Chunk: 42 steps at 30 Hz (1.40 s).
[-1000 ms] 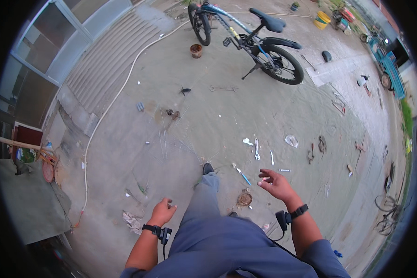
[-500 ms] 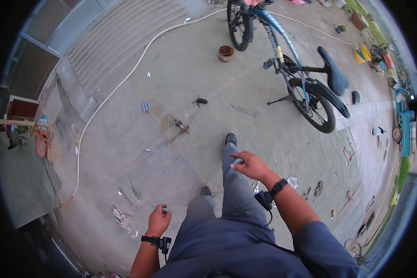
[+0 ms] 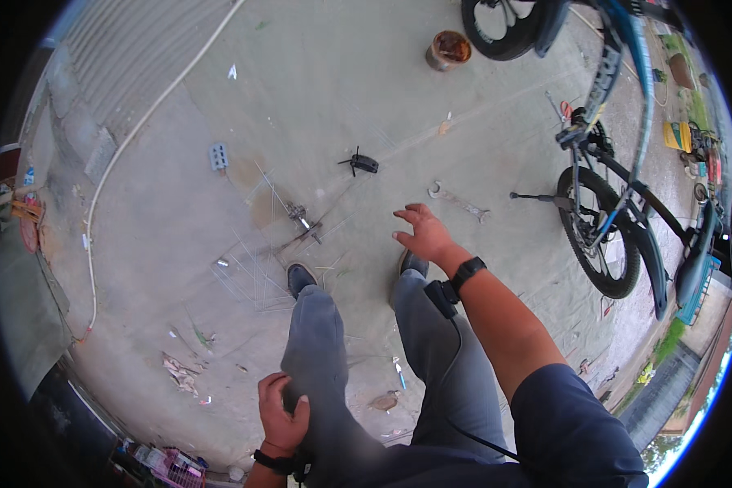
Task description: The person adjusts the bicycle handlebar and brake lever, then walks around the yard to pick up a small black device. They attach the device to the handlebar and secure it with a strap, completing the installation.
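My right hand [image 3: 424, 234] hovers over the ground with its fingers apart and nothing in them. Beyond it to the right lies a metal open-ended wrench [image 3: 460, 203]. My left hand [image 3: 283, 416] hangs beside my left thigh, empty, with thumb and fingers spread. On the ground ahead of my feet are a metal wheel hub [image 3: 301, 218] and many thin metal spokes [image 3: 252, 272]. A small silver cylinder [image 3: 223, 263] sits among the spokes. Further out rest a small black object with thin prongs [image 3: 363, 163] and a blue-grey block with holes [image 3: 219, 157].
A blue and black bicycle [image 3: 641, 89] stands on its kickstand at the right. Near its front wheel is a small bucket [image 3: 448, 50] with rusty brown contents. A pale hose [image 3: 138, 130] runs along the left. Close to my feet lies a blue-handled tool [image 3: 400, 374].
The view has shifted forward and down; the hub, spokes and wrench look nearer. My left foot has stepped forward. Both hands stay empty.
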Each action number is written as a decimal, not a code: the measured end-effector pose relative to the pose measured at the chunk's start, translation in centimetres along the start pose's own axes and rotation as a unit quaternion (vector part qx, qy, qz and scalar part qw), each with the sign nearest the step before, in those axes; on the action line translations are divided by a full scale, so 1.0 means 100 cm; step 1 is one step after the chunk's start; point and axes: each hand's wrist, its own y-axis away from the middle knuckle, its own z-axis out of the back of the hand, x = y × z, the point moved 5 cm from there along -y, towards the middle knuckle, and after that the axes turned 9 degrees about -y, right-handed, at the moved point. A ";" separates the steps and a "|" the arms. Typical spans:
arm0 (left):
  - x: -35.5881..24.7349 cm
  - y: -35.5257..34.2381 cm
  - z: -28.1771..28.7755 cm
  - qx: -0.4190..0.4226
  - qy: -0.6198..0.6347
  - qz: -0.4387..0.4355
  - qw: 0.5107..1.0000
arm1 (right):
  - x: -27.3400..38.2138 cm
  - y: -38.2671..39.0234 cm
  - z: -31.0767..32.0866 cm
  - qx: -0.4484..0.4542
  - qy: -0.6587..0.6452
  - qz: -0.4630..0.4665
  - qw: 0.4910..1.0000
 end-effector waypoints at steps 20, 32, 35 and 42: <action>0.029 -0.087 0.013 0.107 -0.031 0.036 0.993 | -0.075 -0.232 -0.126 0.077 0.249 -0.085 0.962; 0.012 -0.110 0.001 0.056 -0.048 0.008 0.997 | -0.013 -0.130 -0.050 0.022 -0.136 0.118 0.983; 0.005 -0.113 -0.004 0.071 -0.044 0.010 0.996 | 0.041 -0.071 -0.006 0.030 -0.227 0.177 0.957; -0.110 -0.125 0.027 0.058 -0.031 -0.054 0.996 | 0.175 0.072 0.115 0.069 -0.292 0.185 0.936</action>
